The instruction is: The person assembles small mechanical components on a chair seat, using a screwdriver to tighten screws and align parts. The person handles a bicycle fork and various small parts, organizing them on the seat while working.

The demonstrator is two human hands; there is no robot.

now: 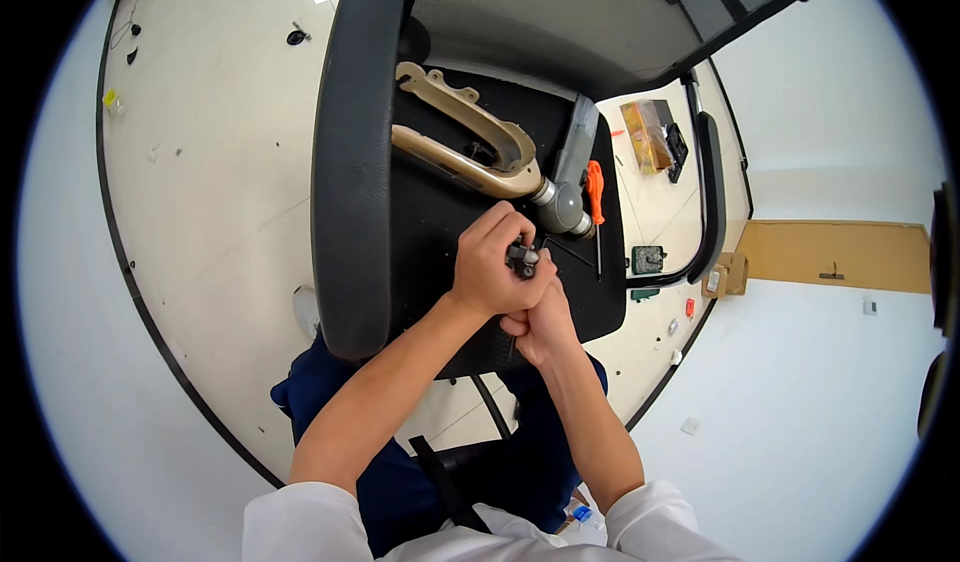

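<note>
My left hand (488, 264) is closed round a small dark metal part (522, 258), whose exact kind I cannot make out. Pressed against it from the right, my right hand (545, 317) is closed too, and a black textured grip (507, 346) shows below its fingers. Whether the grip and the metal part are joined is hidden by the hands. Just beyond them on the black chair seat (425, 232) lies a beige fork (500, 180) with a grey joint and tube (575, 147). Beside these are an orange-handled screwdriver (596, 197) and a thin black hex key (568, 250).
The chair's left armrest (352, 182) rises close to my left arm; its right armrest (710, 197) stands farther off. A mesh backrest (560, 22) leans over the far side. On the floor right lie a yellow package (645, 137), a green box (647, 259) and a cardboard box (735, 274).
</note>
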